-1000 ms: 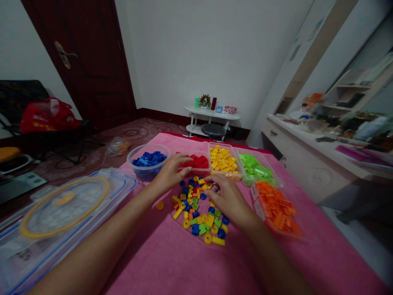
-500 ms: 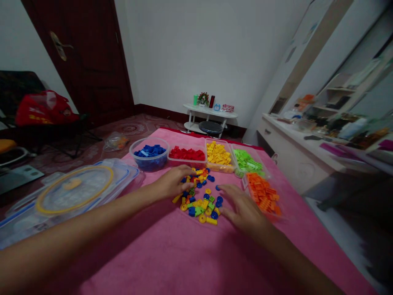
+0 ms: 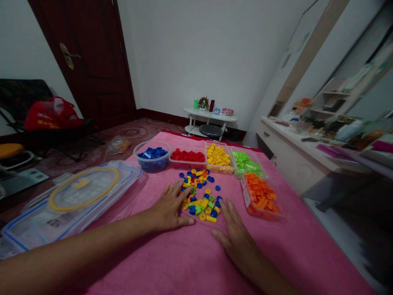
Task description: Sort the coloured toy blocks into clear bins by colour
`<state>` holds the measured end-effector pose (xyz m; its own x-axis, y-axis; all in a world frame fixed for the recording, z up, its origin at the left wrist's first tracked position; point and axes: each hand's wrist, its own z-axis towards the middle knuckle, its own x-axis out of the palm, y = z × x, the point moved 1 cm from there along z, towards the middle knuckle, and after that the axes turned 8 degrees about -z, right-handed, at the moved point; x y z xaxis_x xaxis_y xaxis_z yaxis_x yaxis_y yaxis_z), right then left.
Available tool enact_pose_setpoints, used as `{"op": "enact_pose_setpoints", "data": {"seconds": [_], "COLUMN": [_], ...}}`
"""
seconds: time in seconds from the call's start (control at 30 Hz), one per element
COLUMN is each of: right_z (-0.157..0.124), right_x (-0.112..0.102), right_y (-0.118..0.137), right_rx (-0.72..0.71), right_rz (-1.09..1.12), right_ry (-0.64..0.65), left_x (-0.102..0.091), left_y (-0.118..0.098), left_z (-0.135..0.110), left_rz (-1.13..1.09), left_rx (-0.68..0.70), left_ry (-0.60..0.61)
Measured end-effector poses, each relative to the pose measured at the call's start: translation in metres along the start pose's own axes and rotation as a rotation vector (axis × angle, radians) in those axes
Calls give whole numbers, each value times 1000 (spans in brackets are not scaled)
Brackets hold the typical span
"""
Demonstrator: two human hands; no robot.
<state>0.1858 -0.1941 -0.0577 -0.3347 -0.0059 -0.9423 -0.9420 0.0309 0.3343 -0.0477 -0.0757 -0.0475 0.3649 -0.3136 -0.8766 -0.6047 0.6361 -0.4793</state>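
A loose heap of mixed toy building pieces (image 3: pixel 201 203), in yellow, blue, green, red and orange, lies on the pink cloth (image 3: pixel 184 262). My left hand (image 3: pixel 170 207) rests at the heap's left edge with fingers spread, its fingertips next to or over some pieces. On the opposite side, my right hand (image 3: pixel 236 233) lies with its fingers stretched out, the tips close to the blue round pieces. Neither hand holds anything. The left fingers hide part of the heap's left side.
Behind the heap stand tubs of blue bricks (image 3: pixel 152 153), red bricks (image 3: pixel 188 155), yellow bricks (image 3: pixel 218 155) and green bricks (image 3: pixel 245 162). A tub of orange bricks (image 3: pixel 260 192) stands at right. Clear plastic lids (image 3: pixel 101 205) are stacked at left.
My left hand has drawn back from over the heap toward me and opened out at its left edge. My right hand has also moved back toward me.
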Motion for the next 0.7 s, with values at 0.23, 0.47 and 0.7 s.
{"op": "enact_pose_setpoints", "data": {"seconds": [0.23,0.47,0.7], "right_z": [77,140,149], "right_x": [14,-13,-44], "right_y": [27,17,23], "right_rx": [-127,-202,-97], "right_rz": [116,153,34], "right_ry": [-178,-221,-166], "left_x": [11,-14,-10], "left_y": [11,20,32], "left_z": [54,89,90], "left_rz": [-11,-108,-270], "left_rx": [33,136,157], "left_ry": [-208,-345,-463]}}
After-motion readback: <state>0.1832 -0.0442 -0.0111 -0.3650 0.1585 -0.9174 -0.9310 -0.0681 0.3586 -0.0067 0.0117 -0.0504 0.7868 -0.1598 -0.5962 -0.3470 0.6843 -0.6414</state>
